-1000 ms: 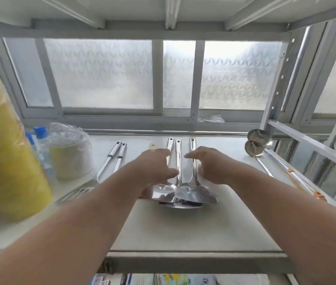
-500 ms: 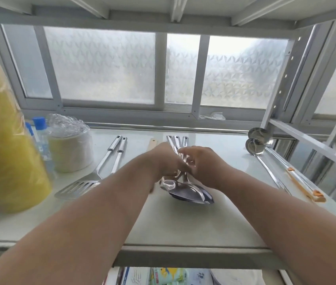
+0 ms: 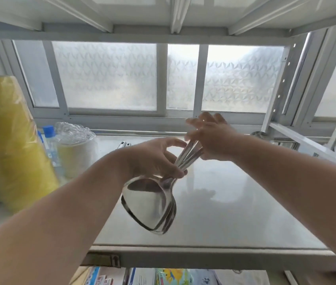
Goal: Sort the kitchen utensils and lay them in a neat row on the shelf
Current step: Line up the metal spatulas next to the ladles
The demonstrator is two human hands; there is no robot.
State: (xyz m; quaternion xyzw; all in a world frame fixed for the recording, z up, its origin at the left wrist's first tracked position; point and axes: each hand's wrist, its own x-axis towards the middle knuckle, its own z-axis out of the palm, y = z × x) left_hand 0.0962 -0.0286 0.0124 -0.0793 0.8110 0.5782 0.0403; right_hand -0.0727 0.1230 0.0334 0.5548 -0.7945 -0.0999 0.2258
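A stacked bundle of steel spatulas (image 3: 152, 206) hangs in the air above the white shelf (image 3: 234, 212), blades toward me and handles slanting up to the right. My left hand (image 3: 154, 159) pinches the bundle at the necks just above the blades. My right hand (image 3: 210, 138) is wrapped around the handle ends, somewhat blurred. Behind my left hand, only the handle tips of two more steel utensils (image 3: 124, 144) show on the shelf. A ladle bowl (image 3: 258, 134) peeks out at the back right.
A tall yellow plastic-wrapped roll (image 3: 8, 140), a blue-capped bottle (image 3: 50, 140) and a plastic-covered white tub (image 3: 76, 153) crowd the shelf's left side. Frosted windows close the back, a metal rack post (image 3: 280, 89) stands at the right. Boxes lie on the level below.
Both hands gathered the spatulas together on the shelf and have lifted the bundle up off it, tilting the handles up to the right.
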